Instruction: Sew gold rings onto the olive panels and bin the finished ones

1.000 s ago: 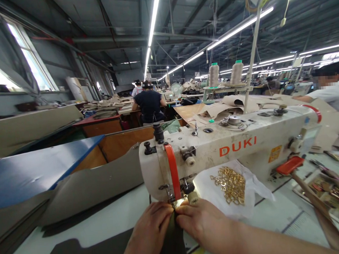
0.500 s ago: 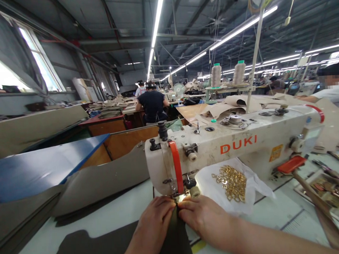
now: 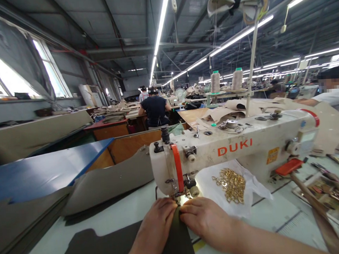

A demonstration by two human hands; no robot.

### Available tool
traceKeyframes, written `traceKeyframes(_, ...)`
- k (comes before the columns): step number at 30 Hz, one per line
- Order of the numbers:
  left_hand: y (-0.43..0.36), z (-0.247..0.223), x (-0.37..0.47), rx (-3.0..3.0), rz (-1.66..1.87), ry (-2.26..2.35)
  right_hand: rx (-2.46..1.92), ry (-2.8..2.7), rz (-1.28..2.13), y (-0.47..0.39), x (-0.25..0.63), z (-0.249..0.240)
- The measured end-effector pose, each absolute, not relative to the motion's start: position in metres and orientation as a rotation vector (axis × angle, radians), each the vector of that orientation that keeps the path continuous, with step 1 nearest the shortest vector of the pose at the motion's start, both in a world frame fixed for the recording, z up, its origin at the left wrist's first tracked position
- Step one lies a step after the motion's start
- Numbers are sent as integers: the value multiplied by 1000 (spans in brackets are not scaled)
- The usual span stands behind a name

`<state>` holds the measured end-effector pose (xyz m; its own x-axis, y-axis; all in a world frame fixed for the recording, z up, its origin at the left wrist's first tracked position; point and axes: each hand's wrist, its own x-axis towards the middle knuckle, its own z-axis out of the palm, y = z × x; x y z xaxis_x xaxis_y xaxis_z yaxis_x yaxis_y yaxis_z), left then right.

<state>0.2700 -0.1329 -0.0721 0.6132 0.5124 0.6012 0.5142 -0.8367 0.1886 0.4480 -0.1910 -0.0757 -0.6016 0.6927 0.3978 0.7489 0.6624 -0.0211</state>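
Left hand and right hand pinching dark sheet at sewing machine's needle end, sheet partly lying on counter, gold links nearby on white wrapping

Orange "DUKI" on sewing mach.; yel. label on it, txt seems illegible.

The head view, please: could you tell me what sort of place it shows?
Probably a sewing workshop: a sewing machine marked DUKI, thread cones behind it, and stacked grey panels to its left.

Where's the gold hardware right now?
Head view, right of centre: the gold hardware lies on a white sheet by the sewing machine, beyond the right hand.
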Motion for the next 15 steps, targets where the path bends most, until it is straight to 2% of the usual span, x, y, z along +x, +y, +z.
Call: traceKeyframes(15,-134,-82,258,-2642,-755,-678,-967,-2598,-187,-192,450,-70)
